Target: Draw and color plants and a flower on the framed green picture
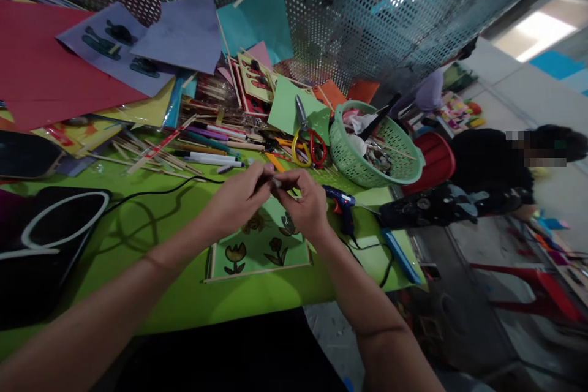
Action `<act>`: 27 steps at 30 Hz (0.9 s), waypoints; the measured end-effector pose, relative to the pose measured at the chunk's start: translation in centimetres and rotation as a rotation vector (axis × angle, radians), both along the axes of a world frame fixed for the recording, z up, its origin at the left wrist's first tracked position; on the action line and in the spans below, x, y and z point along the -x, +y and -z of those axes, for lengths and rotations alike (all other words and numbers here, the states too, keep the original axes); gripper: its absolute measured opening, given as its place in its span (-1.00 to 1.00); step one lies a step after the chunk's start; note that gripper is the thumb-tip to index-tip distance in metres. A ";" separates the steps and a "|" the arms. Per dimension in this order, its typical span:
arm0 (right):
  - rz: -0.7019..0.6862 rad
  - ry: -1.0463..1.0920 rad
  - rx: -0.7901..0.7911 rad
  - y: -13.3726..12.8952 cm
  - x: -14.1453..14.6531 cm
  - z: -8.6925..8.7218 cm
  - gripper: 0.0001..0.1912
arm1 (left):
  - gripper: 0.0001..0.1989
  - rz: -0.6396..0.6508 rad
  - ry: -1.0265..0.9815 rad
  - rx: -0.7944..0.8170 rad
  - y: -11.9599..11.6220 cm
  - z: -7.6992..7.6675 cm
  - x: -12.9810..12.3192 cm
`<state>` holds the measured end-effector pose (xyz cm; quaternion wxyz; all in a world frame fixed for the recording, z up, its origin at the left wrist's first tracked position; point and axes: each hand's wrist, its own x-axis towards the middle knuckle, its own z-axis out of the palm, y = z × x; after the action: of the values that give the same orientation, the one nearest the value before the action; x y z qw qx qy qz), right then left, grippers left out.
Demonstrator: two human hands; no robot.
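My left hand [250,191] and my right hand [307,201] meet above a green paper card [255,262], fingertips pinched close together. Between them is a small pale piece, too small to name. Flower drawings mark the card, and thin wooden sticks [260,274] run along its edges. My wrists and fingers cover part of its upper half. Just right of my right hand lies a blue hot glue gun [340,201] with a black cord. Beyond my fingers rest yellow- and red-handled scissors [305,135].
A green basket [408,179] of scraps stands at the right. Markers [211,160], loose sticks and coloured paper [184,33] crowd the back. A black case [41,282] lies left, a blue cutter [400,257] right. Another person [487,165] is further right.
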<state>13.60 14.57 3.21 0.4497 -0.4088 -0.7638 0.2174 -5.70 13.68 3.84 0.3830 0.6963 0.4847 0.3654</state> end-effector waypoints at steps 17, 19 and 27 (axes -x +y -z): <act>-0.009 -0.038 -0.020 -0.2 0.1 -0.2 -0.85 | -0.72 0.053 -0.066 0.068 0.3 -0.4 0.1; -0.020 -0.054 -0.049 -0.2 0.1 -0.2 -0.84 | -0.75 0.050 -0.069 0.056 0.4 -0.2 0.1; -0.006 -0.089 -0.040 -0.2 0.1 -0.1 -0.87 | -0.85 -0.017 0.047 -0.014 -0.2 -0.3 -0.3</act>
<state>13.48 14.33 3.34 0.4229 -0.4065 -0.7885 0.1849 -5.43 13.51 4.14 0.3637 0.7032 0.4968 0.3557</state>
